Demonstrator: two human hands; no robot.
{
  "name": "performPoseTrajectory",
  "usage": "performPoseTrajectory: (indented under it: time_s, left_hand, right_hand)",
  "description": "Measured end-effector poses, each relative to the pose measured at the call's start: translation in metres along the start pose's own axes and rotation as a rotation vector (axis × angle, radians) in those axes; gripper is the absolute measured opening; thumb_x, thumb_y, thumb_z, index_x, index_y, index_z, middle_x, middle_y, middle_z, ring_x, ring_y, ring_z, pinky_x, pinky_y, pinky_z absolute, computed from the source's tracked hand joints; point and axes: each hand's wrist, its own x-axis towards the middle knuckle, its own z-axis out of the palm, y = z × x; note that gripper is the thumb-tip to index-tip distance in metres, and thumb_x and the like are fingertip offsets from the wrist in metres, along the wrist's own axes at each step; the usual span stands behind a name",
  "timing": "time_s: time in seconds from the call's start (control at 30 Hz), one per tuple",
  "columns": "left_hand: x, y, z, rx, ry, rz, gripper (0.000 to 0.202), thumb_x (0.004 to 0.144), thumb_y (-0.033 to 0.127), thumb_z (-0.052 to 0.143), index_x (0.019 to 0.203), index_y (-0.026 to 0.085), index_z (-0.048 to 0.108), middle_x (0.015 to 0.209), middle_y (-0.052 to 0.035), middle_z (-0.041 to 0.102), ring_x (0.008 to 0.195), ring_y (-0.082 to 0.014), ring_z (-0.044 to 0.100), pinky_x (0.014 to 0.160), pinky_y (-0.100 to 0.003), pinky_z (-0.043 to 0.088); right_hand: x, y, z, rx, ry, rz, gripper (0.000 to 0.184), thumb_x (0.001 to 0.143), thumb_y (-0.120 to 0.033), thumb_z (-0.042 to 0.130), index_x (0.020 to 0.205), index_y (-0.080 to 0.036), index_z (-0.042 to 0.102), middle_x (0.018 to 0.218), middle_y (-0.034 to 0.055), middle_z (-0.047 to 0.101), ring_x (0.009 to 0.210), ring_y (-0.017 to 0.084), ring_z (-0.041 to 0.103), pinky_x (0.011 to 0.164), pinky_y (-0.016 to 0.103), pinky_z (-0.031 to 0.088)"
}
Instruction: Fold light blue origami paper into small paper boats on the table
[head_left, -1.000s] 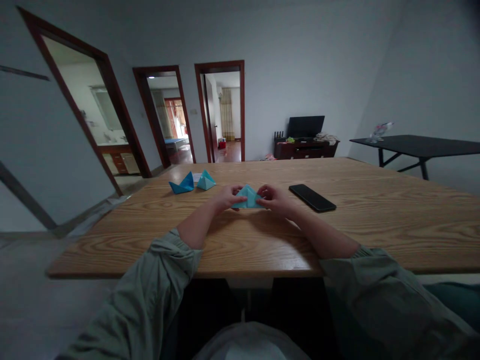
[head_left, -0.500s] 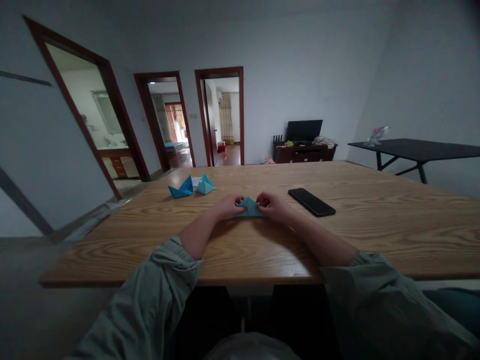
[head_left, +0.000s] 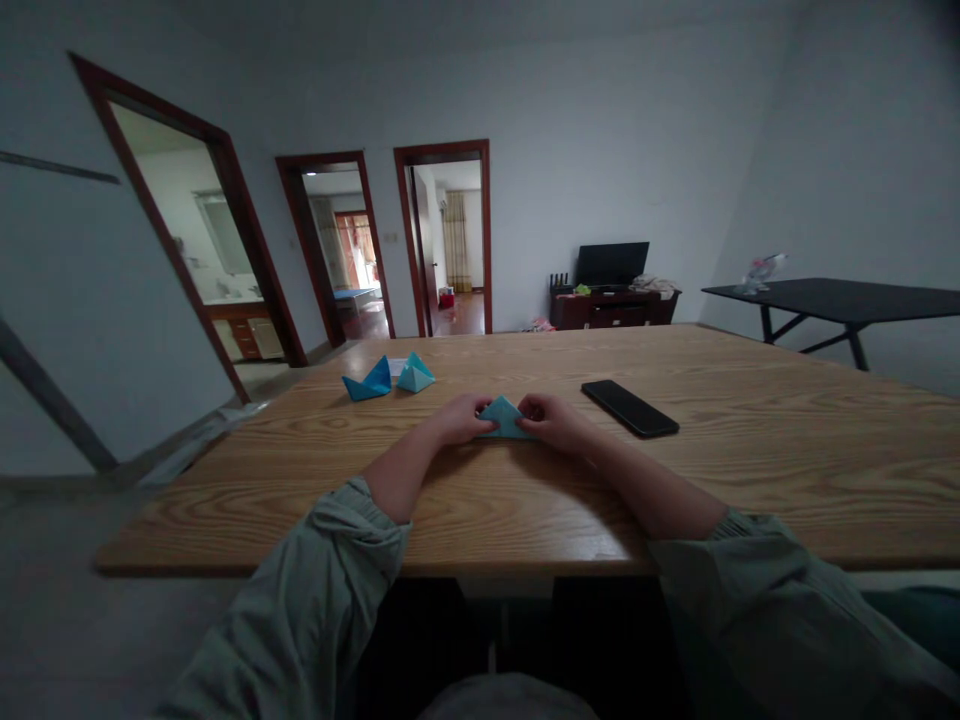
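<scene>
A light-blue folded paper (head_left: 502,420) with a pointed top stands just above the wooden table (head_left: 495,510), held between both hands. My left hand (head_left: 461,418) grips its left side, thumb in front and fingers curled behind. On the right side, my right hand (head_left: 553,420) pinches it the same way. Part of the paper's lower corners is hidden by the hands. Farther back to the left sit a darker blue paper boat (head_left: 369,382) and a light-blue folded paper boat (head_left: 415,374), side by side.
A black smartphone (head_left: 630,408) lies right of my right hand. Beyond the table, a television (head_left: 613,264) stands on a dark cabinet (head_left: 619,312). A black folding table (head_left: 847,300) is at the far right. Doorways open on the left.
The whole view has shifted slightly, so everything appears a little farther right and lower. Both hands keep the same hold on the folded paper.
</scene>
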Motion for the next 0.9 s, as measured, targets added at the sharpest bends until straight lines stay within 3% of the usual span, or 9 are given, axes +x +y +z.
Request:
performPoseTrajectory:
  time_s: [0.9]
  left_hand:
    - [-0.0015, -0.0008, 0.0005, -0.052, -0.041, 0.017, 0.029, 0.074, 0.03, 0.055, 0.098, 0.018, 0.064, 0.091, 0.0007, 0.067, 0.082, -0.0166, 0.059, 0.072, -0.023, 0.044]
  right_hand:
    - [-0.002, -0.002, -0.0009, -0.044, -0.046, 0.029, 0.019, 0.073, -0.033, 0.057, 0.078, -0.015, 0.06, 0.066, -0.0002, 0.056, 0.062, 0.012, 0.049, 0.056, 0.024, 0.035]
